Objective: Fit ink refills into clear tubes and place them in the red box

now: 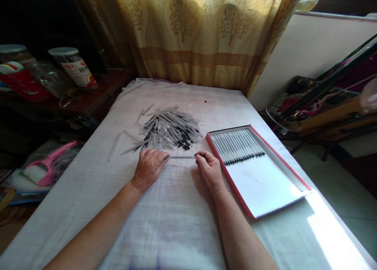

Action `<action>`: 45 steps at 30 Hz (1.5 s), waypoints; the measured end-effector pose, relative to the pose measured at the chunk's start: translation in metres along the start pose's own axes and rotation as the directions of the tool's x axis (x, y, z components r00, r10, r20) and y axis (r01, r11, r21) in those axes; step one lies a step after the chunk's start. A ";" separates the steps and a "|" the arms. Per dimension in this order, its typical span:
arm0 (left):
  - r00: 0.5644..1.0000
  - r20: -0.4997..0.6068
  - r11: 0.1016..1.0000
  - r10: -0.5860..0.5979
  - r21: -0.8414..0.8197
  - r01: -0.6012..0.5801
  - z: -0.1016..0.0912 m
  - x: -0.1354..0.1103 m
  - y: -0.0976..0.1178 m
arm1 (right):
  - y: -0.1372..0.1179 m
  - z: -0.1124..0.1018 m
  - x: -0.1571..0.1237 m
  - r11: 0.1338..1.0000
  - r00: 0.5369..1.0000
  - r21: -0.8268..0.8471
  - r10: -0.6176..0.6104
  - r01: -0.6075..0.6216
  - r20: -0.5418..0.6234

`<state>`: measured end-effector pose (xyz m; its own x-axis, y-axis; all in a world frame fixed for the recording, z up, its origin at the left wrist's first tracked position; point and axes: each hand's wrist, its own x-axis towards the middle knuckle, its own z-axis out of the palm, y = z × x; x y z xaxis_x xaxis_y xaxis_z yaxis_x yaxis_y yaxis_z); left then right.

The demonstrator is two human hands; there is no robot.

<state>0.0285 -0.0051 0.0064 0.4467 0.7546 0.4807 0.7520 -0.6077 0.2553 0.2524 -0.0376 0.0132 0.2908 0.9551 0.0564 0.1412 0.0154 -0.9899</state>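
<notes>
My left hand (149, 166) and my right hand (209, 168) rest on the white cloth of the table (176, 215), each pinching one end of a thin clear pen refill (182, 157) held level between them. Just beyond my hands lies a heap of clear and black pen refills (169, 128). To the right of my right hand sits a shallow red-edged box (259, 171), with a row of several refills (237, 146) laid side by side in its far half.
A loose refill (114, 147) lies left of the heap. Jars (72, 65) stand on a dark shelf at the far left, with a pink tool (48, 164) below. A patterned curtain (194, 34) hangs behind the table. Cables and a stand (324, 93) crowd the right.
</notes>
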 end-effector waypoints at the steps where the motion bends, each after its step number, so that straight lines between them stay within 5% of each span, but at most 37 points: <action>1: 1.000 0.003 0.999 -0.019 -0.046 0.019 0.001 -0.001 0.000 | 0.000 -0.001 0.000 1.000 0.999 -0.004 0.019 -0.019 0.032; 6: 0.992 0.008 0.943 -0.125 -0.309 0.121 0.005 -0.004 0.000 | 0.000 -0.008 0.001 0.990 0.965 -0.067 0.133 -0.121 0.226; 10: 0.986 0.020 0.900 -0.165 -0.405 0.159 0.006 -0.007 0.000 | -0.001 -0.011 0.003 0.992 0.955 -0.115 0.081 -0.050 0.285; 23: 0.986 0.045 0.856 -0.162 -0.490 0.163 0.004 -0.009 -0.001 | 0.007 -0.010 0.003 0.978 0.939 -0.169 -0.057 0.120 0.340; 31: 0.974 0.081 0.852 -0.213 -0.472 0.225 0.010 -0.007 -0.001 | -0.013 -0.014 -0.003 0.934 0.950 -0.299 -0.104 0.194 0.293; 34: 0.966 0.100 0.828 -0.240 -0.498 0.257 0.011 -0.008 -0.001 | -0.023 -0.038 0.002 0.885 0.961 -0.387 -0.198 0.260 0.193; 36: 0.963 0.106 0.823 -0.246 -0.501 0.266 0.012 -0.008 -0.002 | -0.026 -0.068 0.012 0.886 0.976 -0.416 -0.218 0.205 0.016; 41: 0.985 0.075 0.889 -0.157 -0.424 0.174 0.012 -0.007 -0.003 | -0.023 -0.155 0.052 0.776 0.876 -0.620 -0.216 -0.114 -0.432; 45: 0.994 0.035 0.929 -0.100 -0.356 0.105 0.014 -0.006 -0.003 | -0.013 -0.193 0.079 0.576 0.822 -0.740 -0.193 -0.347 -0.535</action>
<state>0.0304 -0.0047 -0.0089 0.3862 0.8195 0.4233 0.5727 -0.5728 0.5864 0.4558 -0.0195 0.0552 0.7184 0.6239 0.3076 0.6811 -0.5413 -0.4930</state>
